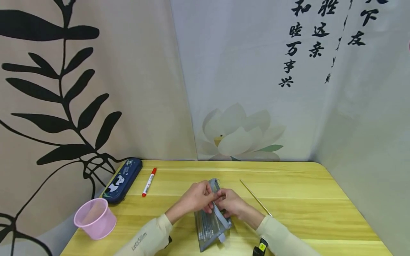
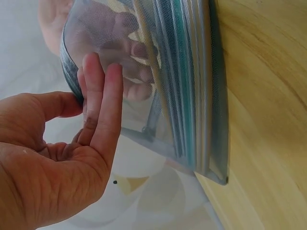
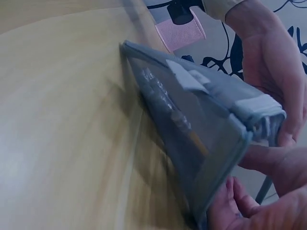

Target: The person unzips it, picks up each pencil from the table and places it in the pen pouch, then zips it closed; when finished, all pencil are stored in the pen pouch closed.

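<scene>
A grey mesh zip pouch stands tilted on its edge near the table's front, held up by both hands. My left hand pinches its upper edge between thumb and forefinger, the other fingers lying along the mesh. On the pouch's right side, my right hand grips the top by the zip, close to the left fingertips. Through the mesh in the left wrist view show several long thin sticks, teal, grey and tan, with right-hand fingers behind. A clear-wrapped bundle lies inside in the right wrist view.
Right of the pouch a thin gold-coloured stick lies slantwise. On the left are a red-capped white marker, a dark blue pencil case with a cartoon print, and a pink cup at the table edge.
</scene>
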### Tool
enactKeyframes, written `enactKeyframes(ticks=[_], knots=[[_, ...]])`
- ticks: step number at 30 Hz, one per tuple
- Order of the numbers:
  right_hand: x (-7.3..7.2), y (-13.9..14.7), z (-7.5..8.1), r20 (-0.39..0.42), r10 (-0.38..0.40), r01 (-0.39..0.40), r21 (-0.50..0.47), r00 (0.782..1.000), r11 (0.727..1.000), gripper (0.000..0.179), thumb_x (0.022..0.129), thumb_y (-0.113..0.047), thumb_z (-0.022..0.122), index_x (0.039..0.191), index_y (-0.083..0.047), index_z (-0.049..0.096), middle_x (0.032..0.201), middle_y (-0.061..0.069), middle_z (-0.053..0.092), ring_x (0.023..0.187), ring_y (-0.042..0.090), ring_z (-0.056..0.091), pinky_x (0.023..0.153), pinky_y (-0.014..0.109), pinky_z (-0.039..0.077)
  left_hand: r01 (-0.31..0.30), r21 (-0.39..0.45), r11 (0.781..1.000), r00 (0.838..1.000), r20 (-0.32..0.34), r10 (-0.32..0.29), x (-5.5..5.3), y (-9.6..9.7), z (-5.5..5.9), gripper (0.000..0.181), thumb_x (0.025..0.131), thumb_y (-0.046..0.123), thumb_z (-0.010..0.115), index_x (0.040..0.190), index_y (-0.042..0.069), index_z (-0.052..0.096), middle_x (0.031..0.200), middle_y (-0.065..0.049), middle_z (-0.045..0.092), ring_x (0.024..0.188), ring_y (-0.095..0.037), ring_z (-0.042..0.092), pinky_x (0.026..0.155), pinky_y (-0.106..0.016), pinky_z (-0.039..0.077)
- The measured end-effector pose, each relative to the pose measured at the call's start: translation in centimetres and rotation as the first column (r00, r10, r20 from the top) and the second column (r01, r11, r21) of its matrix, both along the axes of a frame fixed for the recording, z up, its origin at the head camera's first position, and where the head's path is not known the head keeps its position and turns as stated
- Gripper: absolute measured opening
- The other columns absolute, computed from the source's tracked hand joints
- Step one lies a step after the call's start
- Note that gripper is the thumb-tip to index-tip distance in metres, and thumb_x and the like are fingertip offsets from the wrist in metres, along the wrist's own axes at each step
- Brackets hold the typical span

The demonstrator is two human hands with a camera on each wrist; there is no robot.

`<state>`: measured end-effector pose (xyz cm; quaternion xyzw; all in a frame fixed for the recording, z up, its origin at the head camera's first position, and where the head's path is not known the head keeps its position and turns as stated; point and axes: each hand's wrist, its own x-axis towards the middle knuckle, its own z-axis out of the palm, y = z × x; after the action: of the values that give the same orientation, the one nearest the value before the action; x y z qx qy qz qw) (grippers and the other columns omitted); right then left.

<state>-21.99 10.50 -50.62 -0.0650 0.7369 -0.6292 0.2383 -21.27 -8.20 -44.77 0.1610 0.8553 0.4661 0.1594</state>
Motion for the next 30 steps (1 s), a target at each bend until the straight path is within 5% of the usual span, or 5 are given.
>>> enactKeyframes(ticks=[7, 19, 24, 30], knots=[[0.2, 2.3, 0.8, -0.030, -0.005, 0.004, -0.015, 1.000, 1.000, 0.032, 0.093, -0.008, 0.070, 0.121, 0.003, 0.058, 0.096, 0.006, 0.062, 0.082, 0.020, 0.062, 0.055, 0.027, 0.060, -0.001, 0.017, 1.000, 1.000, -0.024, 0.001, 0.1, -0.3, 0.0, 0.007, 0.101, 0.006, 0.061, 0.098, 0.002, 0.057, 0.070, -0.010, 0.073, 0.056, -0.024, 0.073, 0.060, -0.046, 0.068], [-0.7, 7.6, 1.1, -0.190, -0.104, 0.120, 0.075, 0.976, 0.990, 0.035, 0.101, -0.027, 0.073, 0.122, -0.002, 0.063, 0.106, 0.013, 0.065, 0.078, 0.021, 0.065, 0.053, 0.027, 0.057, -0.006, 0.034, 0.999, 1.000, 0.000, 0.006, 0.1, -0.5, 0.2, 0.006, 0.101, 0.005, 0.061, 0.099, 0.001, 0.057, 0.073, -0.011, 0.073, 0.057, -0.022, 0.073, 0.064, -0.049, 0.069], [-1.1, 9.9, 0.7, -0.241, -0.099, 0.133, 0.125, 0.965, 0.983, 0.045, 0.101, -0.030, 0.072, 0.137, -0.004, 0.064, 0.109, 0.022, 0.065, 0.079, 0.024, 0.065, 0.054, 0.032, 0.059, 0.005, 0.035, 0.999, 1.000, -0.004, -0.005, 0.0, -0.4, 0.3, 0.006, 0.101, 0.006, 0.060, 0.099, 0.002, 0.057, 0.073, -0.011, 0.073, 0.058, -0.022, 0.074, 0.066, -0.050, 0.069], [-1.6, 11.9, 0.2, -0.250, -0.067, 0.108, 0.151, 0.966, 0.983, 0.050, 0.100, -0.025, 0.074, 0.142, -0.003, 0.060, 0.109, 0.017, 0.066, 0.079, 0.024, 0.063, 0.054, 0.031, 0.056, 0.011, 0.038, 0.999, 1.000, 0.020, -0.012, 0.1, -0.5, 0.2, 0.005, 0.102, 0.004, 0.060, 0.100, 0.001, 0.056, 0.074, -0.012, 0.073, 0.058, -0.021, 0.073, 0.066, -0.050, 0.069]])
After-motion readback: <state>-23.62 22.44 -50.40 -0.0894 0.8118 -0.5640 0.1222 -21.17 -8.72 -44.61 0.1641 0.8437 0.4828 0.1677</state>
